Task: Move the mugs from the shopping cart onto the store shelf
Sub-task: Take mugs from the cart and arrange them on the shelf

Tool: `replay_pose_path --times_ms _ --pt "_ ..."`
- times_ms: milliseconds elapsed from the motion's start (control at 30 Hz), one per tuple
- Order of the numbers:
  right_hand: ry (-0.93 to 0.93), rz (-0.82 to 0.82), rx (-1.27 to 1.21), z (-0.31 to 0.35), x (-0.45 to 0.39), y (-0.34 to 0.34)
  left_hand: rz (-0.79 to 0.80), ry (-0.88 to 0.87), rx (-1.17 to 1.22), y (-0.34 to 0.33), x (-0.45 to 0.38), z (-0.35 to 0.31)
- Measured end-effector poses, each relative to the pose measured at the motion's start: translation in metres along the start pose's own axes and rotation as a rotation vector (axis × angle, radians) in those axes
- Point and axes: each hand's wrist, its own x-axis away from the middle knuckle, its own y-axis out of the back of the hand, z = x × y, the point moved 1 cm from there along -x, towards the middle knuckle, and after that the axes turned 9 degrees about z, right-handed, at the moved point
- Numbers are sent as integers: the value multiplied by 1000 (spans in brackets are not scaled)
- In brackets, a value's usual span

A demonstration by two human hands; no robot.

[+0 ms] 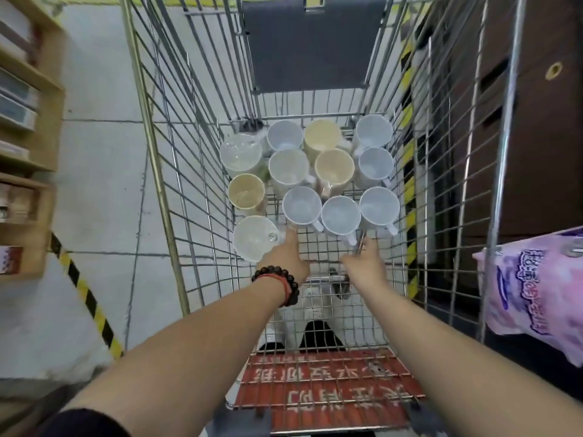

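Both hands [285, 258] [367, 260] reach, grip unclear, toward mugs [303, 208] inside wire cart [164, 171]; shelf [47, 121] left.

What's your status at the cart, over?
Left hand and right hand open, reaching into the cart, holding nothing. Mugs upright and bunched at the far end. Nothing blocking.
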Motion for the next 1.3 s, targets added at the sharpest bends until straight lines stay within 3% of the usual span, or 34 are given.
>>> replay_pose_path --times_ms 267,400,633,867,1067,1300 --pt "-1 31 38 3 -15 2 -41 44 13 -30 25 42" --pt "32 43 95 0 -22 -4 -169 98 94 -40 28 55" --pt "53 36 121 -3 -26 -20 -349 435 703 -40 26 60" --pt "6 -47 84 -1 -31 -22 -392 397 838 -22 -7 52" --pt "90 -110 140 -6 -5 -11 -366 379 633 -23 17 56" --pt "248 -213 197 26 83 27 -426 -3 459 9 116 12"
